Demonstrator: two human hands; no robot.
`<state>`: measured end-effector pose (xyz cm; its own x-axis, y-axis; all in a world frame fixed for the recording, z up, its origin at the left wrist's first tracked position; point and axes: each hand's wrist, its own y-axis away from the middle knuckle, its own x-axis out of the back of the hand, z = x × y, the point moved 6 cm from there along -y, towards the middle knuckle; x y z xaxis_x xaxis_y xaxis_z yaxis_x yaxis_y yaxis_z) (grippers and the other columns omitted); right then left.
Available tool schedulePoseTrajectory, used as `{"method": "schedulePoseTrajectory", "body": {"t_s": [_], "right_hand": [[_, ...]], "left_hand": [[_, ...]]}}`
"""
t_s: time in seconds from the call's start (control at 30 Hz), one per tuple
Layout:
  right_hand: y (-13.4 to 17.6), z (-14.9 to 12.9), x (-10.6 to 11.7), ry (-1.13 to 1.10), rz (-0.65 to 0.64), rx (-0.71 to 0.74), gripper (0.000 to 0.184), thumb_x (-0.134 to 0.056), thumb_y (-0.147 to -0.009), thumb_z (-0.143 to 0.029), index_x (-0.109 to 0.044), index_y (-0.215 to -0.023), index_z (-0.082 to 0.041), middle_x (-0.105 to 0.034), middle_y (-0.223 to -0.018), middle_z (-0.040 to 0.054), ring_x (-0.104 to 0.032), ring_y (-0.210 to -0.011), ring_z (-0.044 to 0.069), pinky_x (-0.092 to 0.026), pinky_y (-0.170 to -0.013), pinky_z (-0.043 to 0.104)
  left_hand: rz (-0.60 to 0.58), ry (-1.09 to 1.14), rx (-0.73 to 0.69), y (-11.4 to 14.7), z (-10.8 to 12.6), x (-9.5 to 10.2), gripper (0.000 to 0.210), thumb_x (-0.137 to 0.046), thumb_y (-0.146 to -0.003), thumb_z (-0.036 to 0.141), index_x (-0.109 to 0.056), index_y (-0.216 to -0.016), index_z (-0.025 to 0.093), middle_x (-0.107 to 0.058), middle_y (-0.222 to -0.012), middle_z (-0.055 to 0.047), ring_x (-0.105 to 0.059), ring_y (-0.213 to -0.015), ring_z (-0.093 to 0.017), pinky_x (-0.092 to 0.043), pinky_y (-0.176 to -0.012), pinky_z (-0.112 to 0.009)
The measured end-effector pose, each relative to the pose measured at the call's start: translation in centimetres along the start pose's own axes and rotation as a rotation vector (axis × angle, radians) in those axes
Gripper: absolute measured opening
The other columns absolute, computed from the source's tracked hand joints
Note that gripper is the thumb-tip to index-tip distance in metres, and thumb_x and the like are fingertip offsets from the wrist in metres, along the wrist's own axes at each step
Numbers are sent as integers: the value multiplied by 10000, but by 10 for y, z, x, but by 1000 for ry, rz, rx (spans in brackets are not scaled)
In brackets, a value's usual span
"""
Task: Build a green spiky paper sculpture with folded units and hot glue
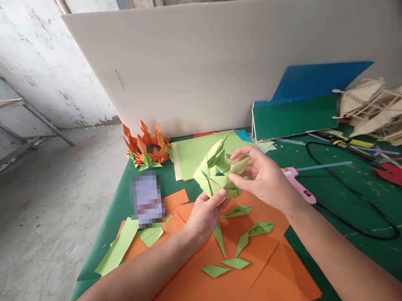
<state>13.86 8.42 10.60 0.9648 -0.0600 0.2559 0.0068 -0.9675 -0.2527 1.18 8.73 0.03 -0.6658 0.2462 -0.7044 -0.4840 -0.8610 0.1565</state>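
Between my hands, above the orange paper sheets (196, 284), is a light green folded-paper ring (212, 176) with pointed tips. My left hand (207, 216) grips its lower edge, thumb on the near side. At the ring's right side, the thumb and fingers of my right hand (257, 174) close on a pointed flap. Below lie several loose green folded pieces: a long one (260, 229), another (238, 211) near my left hand, and two small diamond shapes, one at the left (216, 271) and one beside it (235, 263).
An orange folded-paper crown (147, 147) stands at the back left, near a blurred purple item (148, 200). Green sheets (191, 156) lie behind my hands. On the right are a pink glue gun (300, 187), its black cord (357, 213) and a wooden stick model (373, 106).
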Motion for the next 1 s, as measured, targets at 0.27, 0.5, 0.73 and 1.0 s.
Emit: {"method": "schedulePoseTrajectory", "body": {"t_s": [0.27,0.5,0.73,1.0], "right_hand": [[2,5,-10,120,-70,19,518,-668,-756,-183,-444,-1209,-295,-614,-961,0,-625,-807,148,-523,-720,286],[4,6,-12,168,-47,-7,522,-655,-758,-176,-439,-1219,-292,-629,-865,-15,-637,-737,151,-517,-644,270],[2,7,-7,186,-19,6,597,-700,-748,-230,-419,-1271,-297,-645,-891,5,-652,-797,188,-532,-684,312],[6,0,-5,265,12,22,484,-674,-784,-252,-431,-1201,-284,-629,-821,-4,-648,-795,195,-518,-683,307]], "left_hand": [[-1,-10,-12,0,3,-4,116,-759,-776,280,-746,-882,235,-732,-1060,-22,-608,-1105,-205,-362,-1066,-383],[-1,2,10,0,1,-4,145,-743,-791,267,-736,-934,240,-697,-1166,-22,-587,-1126,-196,-393,-1017,-349],[41,3,10,-2,0,2,135,-762,-770,266,-741,-902,246,-726,-1078,-8,-605,-1092,-190,-383,-1019,-347],[-11,11,0,0,2,-6,186,-764,-763,274,-730,-943,240,-703,-1166,-32,-587,-1162,-226,-364,-1054,-379]]}}
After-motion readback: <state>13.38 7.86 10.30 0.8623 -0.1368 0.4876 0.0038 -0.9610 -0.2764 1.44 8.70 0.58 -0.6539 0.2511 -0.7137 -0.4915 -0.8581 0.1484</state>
